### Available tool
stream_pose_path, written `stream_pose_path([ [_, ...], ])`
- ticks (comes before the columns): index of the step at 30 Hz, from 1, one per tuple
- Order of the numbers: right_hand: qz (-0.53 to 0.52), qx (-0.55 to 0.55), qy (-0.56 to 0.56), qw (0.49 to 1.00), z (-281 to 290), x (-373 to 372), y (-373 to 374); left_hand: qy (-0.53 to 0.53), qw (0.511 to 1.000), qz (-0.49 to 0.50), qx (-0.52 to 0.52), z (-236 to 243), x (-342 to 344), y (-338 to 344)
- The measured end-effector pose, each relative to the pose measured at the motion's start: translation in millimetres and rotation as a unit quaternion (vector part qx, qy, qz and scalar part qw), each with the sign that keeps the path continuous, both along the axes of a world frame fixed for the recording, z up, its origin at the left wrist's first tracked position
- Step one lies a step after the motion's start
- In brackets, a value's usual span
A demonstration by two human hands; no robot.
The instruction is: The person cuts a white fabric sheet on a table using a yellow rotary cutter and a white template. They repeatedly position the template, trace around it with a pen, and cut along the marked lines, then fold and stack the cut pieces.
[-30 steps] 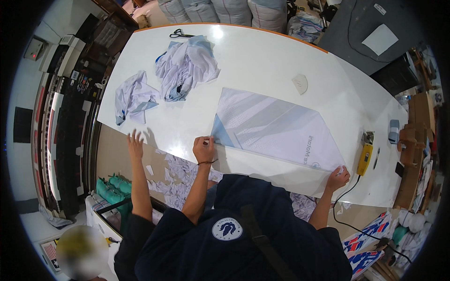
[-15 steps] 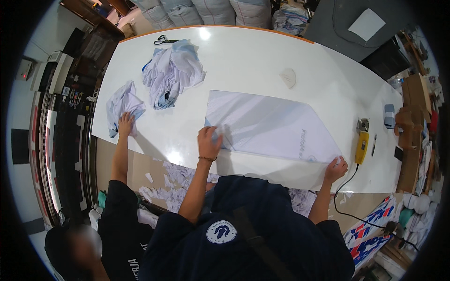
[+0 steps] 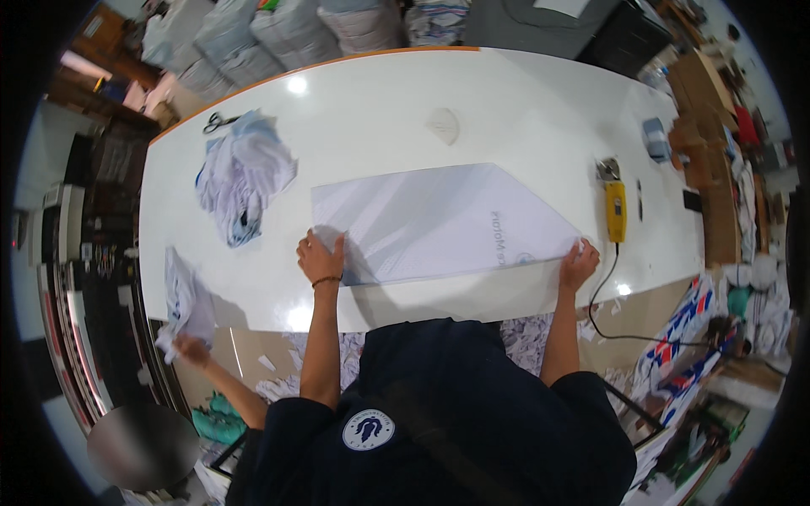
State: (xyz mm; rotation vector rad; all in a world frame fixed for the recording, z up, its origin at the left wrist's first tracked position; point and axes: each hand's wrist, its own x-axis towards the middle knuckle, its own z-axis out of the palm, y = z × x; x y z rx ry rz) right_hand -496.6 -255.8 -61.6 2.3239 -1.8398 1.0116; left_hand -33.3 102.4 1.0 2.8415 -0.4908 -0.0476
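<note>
The white table's near edge (image 3: 405, 322) bows just ahead of the person's torso, with a strip of bare tabletop between it and the fabric panel (image 3: 413, 223). At the near left corner, a co-worker's hand (image 3: 192, 350) grasps a pale cloth (image 3: 187, 295) that reaches past the edge. The left hand (image 3: 321, 255) rests on the panel's left end, thumb and fingers apart. The right hand (image 3: 580, 257) has its fingertips at the right-hand corner; whether they pinch it, I cannot tell. More tabletop shows right of that hand, up to a yellow handheld cutter (image 3: 617, 211) whose cord drops over the near edge.

The panel lies flat in front of the person, white with grey-blue diagonal bands, a bluer patch by the left hand, and faint lettering toward the right. Its long axis runs left to right, the right end slightly farther away; the far edge slants down to a point at the right hand.

Beyond it lie a pale fan-shaped piece (image 3: 442, 126), a crumpled fabric heap (image 3: 245, 177) and black scissors (image 3: 218, 123), then the far orange rim (image 3: 337, 61).
</note>
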Motion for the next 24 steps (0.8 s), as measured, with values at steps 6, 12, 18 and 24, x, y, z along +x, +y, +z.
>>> stream_pose_path([
  [6,-0.003,0.001,-0.012,1.0,16,10,6,0.032,0.998,0.051,0.012,-26,9,12],
  [12,0.043,-0.015,-0.054,0.997,18,9,16,-0.018,0.995,0.079,0.054,-13,24,15],
  [18,0.218,0.066,-0.024,0.973,45,85,92,-0.047,0.997,-0.057,-0.006,-14,4,9],
  [24,0.047,0.107,0.018,0.993,39,79,76,-0.007,0.999,-0.041,0.012,-15,7,9],
])
